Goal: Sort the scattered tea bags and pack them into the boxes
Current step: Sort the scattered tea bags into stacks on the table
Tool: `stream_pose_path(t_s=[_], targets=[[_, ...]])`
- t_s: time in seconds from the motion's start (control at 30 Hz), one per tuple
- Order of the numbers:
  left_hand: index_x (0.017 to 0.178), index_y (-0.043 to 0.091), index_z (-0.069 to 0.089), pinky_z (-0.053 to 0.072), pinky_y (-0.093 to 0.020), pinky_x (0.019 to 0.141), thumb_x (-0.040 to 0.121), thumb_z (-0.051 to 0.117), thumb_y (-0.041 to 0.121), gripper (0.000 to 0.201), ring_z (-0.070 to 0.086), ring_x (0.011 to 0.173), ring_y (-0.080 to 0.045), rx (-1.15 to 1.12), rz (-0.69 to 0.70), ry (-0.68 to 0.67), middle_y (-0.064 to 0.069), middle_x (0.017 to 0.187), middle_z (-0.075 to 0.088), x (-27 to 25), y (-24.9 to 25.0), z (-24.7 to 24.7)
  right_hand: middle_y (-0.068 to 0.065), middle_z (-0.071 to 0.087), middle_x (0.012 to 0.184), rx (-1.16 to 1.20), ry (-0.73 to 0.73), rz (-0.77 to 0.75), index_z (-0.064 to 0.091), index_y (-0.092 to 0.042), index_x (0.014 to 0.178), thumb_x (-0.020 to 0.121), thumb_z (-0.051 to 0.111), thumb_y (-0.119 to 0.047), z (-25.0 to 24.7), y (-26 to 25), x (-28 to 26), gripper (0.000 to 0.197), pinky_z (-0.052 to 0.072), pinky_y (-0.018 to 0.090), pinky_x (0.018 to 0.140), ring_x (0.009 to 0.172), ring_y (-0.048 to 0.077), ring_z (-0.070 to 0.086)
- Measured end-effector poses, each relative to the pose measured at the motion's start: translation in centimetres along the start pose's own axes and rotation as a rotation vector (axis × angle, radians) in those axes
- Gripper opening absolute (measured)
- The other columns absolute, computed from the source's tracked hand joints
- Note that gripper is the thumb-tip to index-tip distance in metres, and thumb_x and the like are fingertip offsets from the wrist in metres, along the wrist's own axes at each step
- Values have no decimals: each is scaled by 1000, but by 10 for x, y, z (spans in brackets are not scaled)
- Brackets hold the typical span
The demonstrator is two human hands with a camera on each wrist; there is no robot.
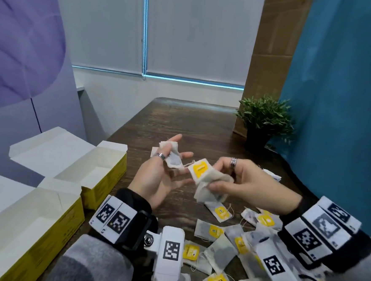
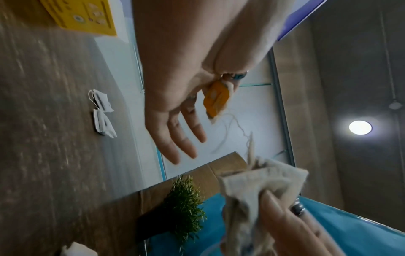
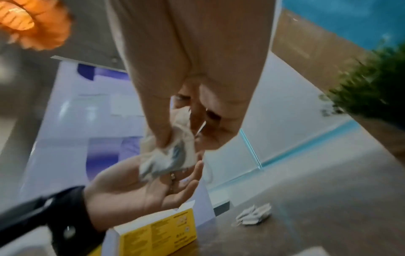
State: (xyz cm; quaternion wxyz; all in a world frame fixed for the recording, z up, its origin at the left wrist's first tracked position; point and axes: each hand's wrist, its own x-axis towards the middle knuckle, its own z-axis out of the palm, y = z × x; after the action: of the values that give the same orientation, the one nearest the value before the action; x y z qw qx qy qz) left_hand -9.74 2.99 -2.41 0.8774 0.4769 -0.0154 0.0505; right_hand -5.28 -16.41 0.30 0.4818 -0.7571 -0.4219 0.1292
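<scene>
Nearest to me, a loose heap of tea bags (image 1: 227,248) lies scattered on the dark wooden desk (image 1: 181,122), most with yellow tags, under and around my right wrist. On my left stand 2 open yellow boxes with white flaps raised: the near box (image 1: 42,222) at the desk's edge and the far box (image 1: 105,174) just behind it.

Above the desk, my hands are raised side by side. My right hand (image 1: 249,184) has its thumb and fingers (image 3: 160,131) curled tight on a crumpled bunch of tea bags (image 1: 210,186), with one yellow tag (image 1: 199,168) facing up on top. How many bags are in that bunch I cannot tell. My left hand (image 1: 162,176) is palm-up just beside it; its lower fingers (image 2: 186,138) lie straight and spread apart, while the thumb, wearing a ring, presses a single tea bag (image 1: 172,157) against the upper fingers. A thin string runs between that bag and the right-hand bunch. In the left wrist view an orange-yellow tag (image 2: 215,99) hangs beside the ringed thumb.

Farther back, a few more tea bags (image 3: 254,214) lie together on the desk, well apart from the main heap. At the far right corner stands a small potted plant (image 1: 265,121), next to a brown cardboard panel (image 1: 275,37) and a blue curtain (image 1: 348,96).
</scene>
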Motion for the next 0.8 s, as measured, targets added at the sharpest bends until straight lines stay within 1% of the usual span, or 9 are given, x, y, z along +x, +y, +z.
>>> stream_pose_path(t_s=[0.1, 0.17, 0.27, 0.37, 0.47, 0.57, 0.63, 0.7, 0.8], targets=[[123, 39, 54, 54, -48, 76, 99, 28, 42, 35, 68, 94, -31, 11, -72, -65, -11, 113, 66, -2, -1, 1, -4, 65, 86, -552, 240, -270, 63, -17, 85, 79, 61, -19, -3, -5, -2, 6, 50, 31, 68, 77, 10, 61], [125, 37, 53, 55, -45, 74, 99, 28, 42, 37, 67, 92, -33, 5, -124, -100, -12, 113, 67, -3, -1, 1, -2, 64, 99, -905, 324, -476, 64, -11, 86, 78, 60, -10, -2, -9, -2, 8, 52, 34, 70, 84, 18, 64], [125, 29, 56, 56, -35, 66, 97, 32, 40, 38, 66, 85, -25, -22, -158, -171, -11, 111, 66, -6, -1, 5, 5, 66, 108, -1179, 344, -666, 64, -8, 89, 83, 62, -5, -2, -11, -4, 8, 52, 37, 68, 88, 24, 65], [127, 16, 56, 52, -25, 64, 88, 49, 34, 43, 56, 88, -19, 5, -118, -202, -11, 116, 60, -7, -1, 8, 7, 63, 113, -1216, 309, -775, 55, -12, 96, 82, 66, -1, -2, -8, -3, 21, 46, 32, 69, 89, 17, 56], [129, 9, 52, 52, -23, 69, 81, 63, 16, 50, 59, 92, -20, 131, -32, -228, -15, 116, 61, -4, -5, 5, 6, 57, 119, -1215, 228, -784, 59, -10, 97, 79, 66, 2, -2, -3, -3, 23, 44, 30, 70, 80, 19, 55], [119, 6, 59, 51, -19, 65, 78, 66, 9, 42, 64, 78, -12, 167, 10, -221, -8, 96, 69, -3, -7, 3, 9, 61, 119, -1225, 185, -711, 60, -12, 94, 80, 67, 0, -1, -1, -4, 20, 45, 31, 65, 63, 24, 54], [110, 1, 63, 46, -14, 52, 80, 64, 12, 32, 60, 63, -7, 193, 18, -239, -4, 80, 68, -3, -8, 5, 8, 57, 119, -1159, 190, -672, 60, -12, 91, 85, 61, -5, 2, -2, -4, 10, 48, 32, 63, 68, 22, 57], [101, 2, 66, 43, -14, 46, 77, 61, 18, 29, 56, 58, -7, 216, 15, -211, -3, 74, 66, -4, -9, 6, 4, 49, 116, -1024, 220, -633, 59, -15, 88, 87, 54, -12, 6, -2, -3, 5, 49, 26, 68, 87, 14, 56], [102, 2, 63, 41, -15, 41, 80, 60, 19, 28, 55, 54, -9, 186, 24, -83, -5, 73, 66, -1, -9, 4, -2, 51, 104, -707, 281, -437, 64, -18, 78, 80, 67, -13, 7, -3, -1, 6, 43, 11, 73, 87, 0, 53]])
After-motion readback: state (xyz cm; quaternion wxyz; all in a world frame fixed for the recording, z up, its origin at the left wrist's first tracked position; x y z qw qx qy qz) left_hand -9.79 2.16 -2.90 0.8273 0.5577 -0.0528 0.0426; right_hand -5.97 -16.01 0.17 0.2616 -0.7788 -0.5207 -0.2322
